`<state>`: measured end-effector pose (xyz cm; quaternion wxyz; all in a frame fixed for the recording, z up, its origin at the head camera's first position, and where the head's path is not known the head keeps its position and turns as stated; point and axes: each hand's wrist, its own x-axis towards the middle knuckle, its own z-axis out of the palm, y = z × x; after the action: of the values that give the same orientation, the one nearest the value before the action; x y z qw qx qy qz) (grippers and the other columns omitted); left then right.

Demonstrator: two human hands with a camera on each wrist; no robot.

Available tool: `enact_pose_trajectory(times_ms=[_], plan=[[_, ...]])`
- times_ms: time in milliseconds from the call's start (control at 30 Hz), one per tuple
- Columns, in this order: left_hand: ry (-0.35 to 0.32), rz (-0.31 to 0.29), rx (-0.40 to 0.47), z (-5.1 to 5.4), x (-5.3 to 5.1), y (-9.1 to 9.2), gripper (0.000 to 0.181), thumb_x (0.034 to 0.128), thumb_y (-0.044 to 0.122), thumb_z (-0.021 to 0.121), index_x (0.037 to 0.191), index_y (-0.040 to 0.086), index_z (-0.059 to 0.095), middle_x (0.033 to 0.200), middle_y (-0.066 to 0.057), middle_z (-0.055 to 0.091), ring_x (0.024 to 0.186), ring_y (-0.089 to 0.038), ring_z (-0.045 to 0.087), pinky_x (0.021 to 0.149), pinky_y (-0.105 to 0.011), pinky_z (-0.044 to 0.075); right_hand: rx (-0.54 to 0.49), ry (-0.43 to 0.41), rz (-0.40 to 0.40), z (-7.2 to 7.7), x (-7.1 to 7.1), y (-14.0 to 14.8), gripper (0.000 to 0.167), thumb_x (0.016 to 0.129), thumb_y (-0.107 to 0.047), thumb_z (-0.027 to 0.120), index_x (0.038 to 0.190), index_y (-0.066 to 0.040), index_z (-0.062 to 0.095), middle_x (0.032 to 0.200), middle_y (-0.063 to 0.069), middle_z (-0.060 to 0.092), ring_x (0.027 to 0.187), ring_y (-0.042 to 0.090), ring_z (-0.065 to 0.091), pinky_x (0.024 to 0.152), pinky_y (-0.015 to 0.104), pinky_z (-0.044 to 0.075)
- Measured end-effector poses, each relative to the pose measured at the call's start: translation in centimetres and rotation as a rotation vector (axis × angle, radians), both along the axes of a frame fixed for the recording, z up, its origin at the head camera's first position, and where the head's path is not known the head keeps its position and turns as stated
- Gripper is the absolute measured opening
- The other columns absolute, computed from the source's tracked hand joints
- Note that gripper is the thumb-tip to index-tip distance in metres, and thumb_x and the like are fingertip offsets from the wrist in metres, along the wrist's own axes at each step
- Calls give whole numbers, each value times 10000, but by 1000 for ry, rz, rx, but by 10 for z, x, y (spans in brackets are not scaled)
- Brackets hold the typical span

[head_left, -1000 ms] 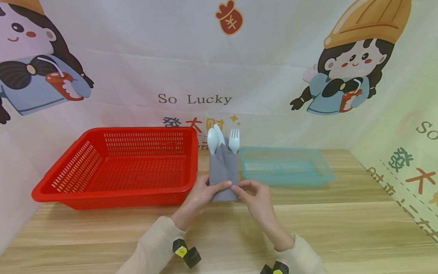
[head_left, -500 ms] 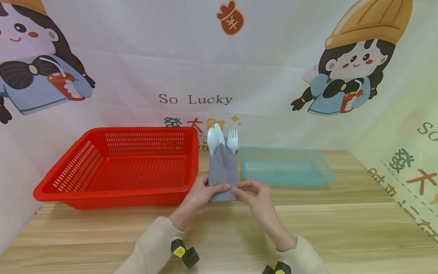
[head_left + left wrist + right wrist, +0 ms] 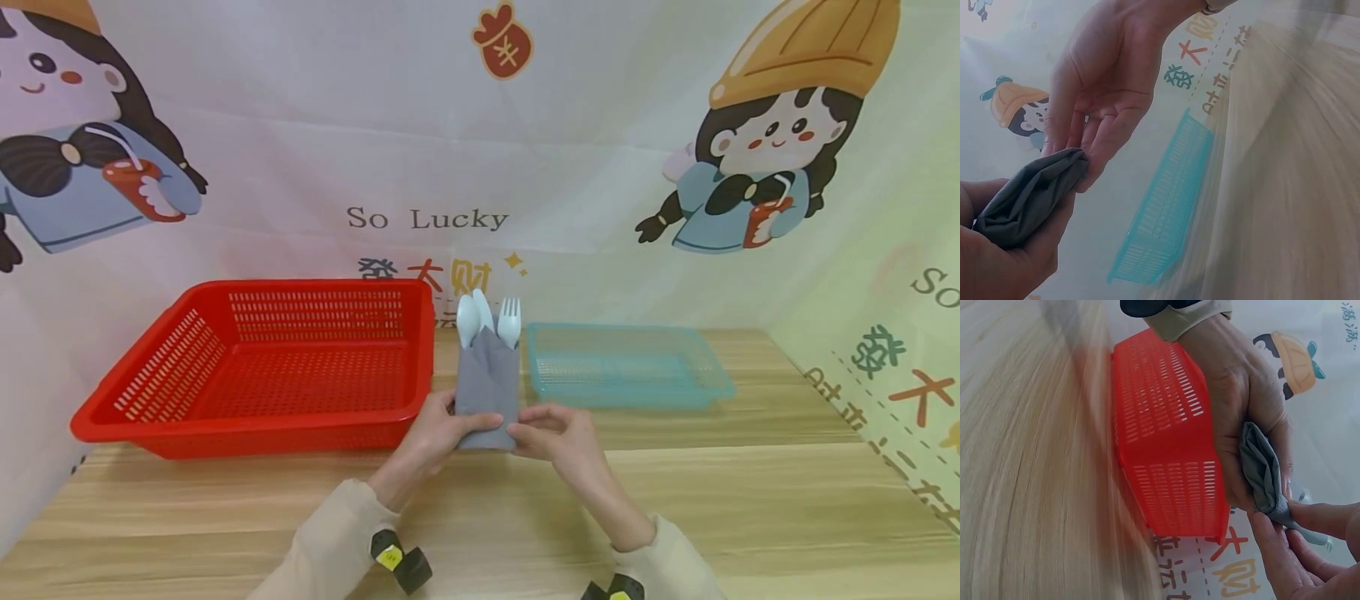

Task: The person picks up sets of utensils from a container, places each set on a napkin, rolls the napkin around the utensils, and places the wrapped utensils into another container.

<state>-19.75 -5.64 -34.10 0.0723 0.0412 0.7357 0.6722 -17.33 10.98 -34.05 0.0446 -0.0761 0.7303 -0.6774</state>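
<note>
A grey folded napkin pocket is held up above the table, between the two hands. Out of its top stick a white plastic spoon, a white knife and a white fork. My left hand grips the lower left part, thumb across the front. At the lower right edge, my right hand pinches the napkin between thumb and fingers. Both wrist views show the napkin's creased bottom end with the hands at either side; the cutlery is mostly hidden there.
A red slotted basket stands on the wooden table at the left. Behind the right hand sits a smaller light-blue basket. A printed cloth hangs behind the table.
The napkin pocket with its cutlery has come down slightly in the head view, both hands moving with it. Neither basket has moved.
</note>
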Motion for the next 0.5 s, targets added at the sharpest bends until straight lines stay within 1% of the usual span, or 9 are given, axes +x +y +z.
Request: enact_pose_trajectory(times_ms=[167,300,367,433,500], plan=[[-9,0,-19,-1,1,1,446,760,116,693,1141,-41,522,1080,-153,587,902,-225,558,851,-401,450,49,-19,-6,0,0,1,305,804,-88,634,1028,103,556,963,224,626,733,240,650,703,328,522],[-16,-1,-29,2,2,1,457,758,116,696,1148,-37,514,1081,-150,583,903,-229,561,843,-401,455,91,29,12,0,-1,0,305,828,-117,610,1027,106,551,974,214,623,757,234,637,711,329,519],[-14,-7,-33,6,2,0,458,753,109,698,1148,-34,516,1083,-143,582,910,-232,560,846,-405,453,90,43,21,0,-1,-1,309,851,-139,586,1035,106,549,977,209,620,781,233,633,723,327,515],[-5,-10,-58,12,1,-2,467,747,111,704,1154,-20,518,1083,-130,583,921,-233,555,852,-407,448,80,50,27,2,-2,-2,319,883,-173,545,1048,100,548,962,193,618,800,215,625,734,321,512],[4,-17,-97,19,-1,-5,466,743,119,708,1149,-15,524,1076,-125,586,927,-236,551,853,-403,446,46,46,36,5,-4,-3,343,911,-210,500,1051,100,545,945,172,612,801,196,617,738,320,511]])
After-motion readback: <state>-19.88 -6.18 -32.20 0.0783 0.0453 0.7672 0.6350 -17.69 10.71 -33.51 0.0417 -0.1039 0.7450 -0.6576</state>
